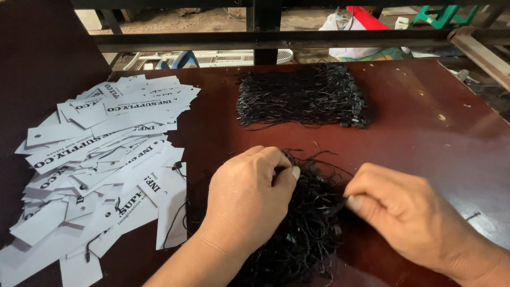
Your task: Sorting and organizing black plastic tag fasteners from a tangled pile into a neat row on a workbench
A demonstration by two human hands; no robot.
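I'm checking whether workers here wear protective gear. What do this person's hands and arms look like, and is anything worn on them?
Both are bare. The left hand and right hand have no gloves, rings, watch or bands. The forearms show no sleeves as far as the frame reaches. Fingernails are short and unpainted.

Soft daylight, sharp focus, faint tabletop sheen

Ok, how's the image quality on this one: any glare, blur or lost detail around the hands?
Head view: daylight is even, with a soft sheen on the reddish table at right. The white tags are bright but not blown out. The loose black strings under the left hand and right hand merge into a dark mass; the bundle behind is sharper. Straight bars bow slightly at top.
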